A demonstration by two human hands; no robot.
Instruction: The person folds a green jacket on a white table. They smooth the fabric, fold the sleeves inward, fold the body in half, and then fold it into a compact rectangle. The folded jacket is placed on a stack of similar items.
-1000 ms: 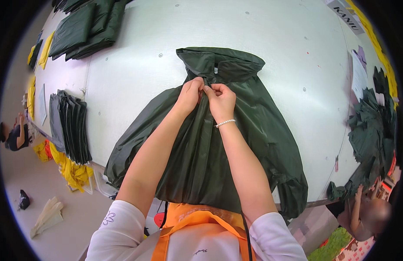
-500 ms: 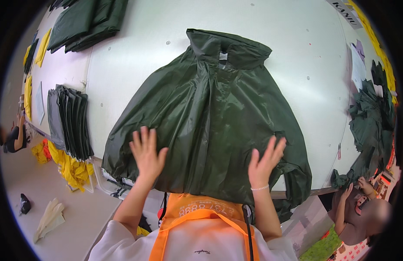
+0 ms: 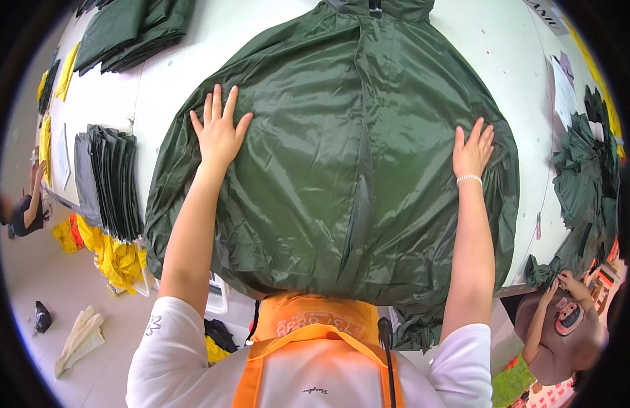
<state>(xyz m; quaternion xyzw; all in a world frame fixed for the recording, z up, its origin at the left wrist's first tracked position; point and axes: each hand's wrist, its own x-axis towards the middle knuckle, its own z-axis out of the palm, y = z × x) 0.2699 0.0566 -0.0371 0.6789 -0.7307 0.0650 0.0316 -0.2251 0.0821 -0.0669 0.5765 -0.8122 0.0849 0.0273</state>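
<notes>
Zero grip: left hand (image 3: 220, 138) spread at nine o'clock, right hand (image 3: 471, 156) spread at three, on the green jacket (image 3: 294, 170) across the table (image 3: 160, 92); likely light, slippery, best held by its twelve-o'clock collar (image 3: 405, 9).

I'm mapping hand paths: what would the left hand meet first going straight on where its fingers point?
The left hand would first meet a narrow strip of the green jacket up to its edge, then the white table. How firmly it touches the cloth is hard to judge from this view.
</notes>
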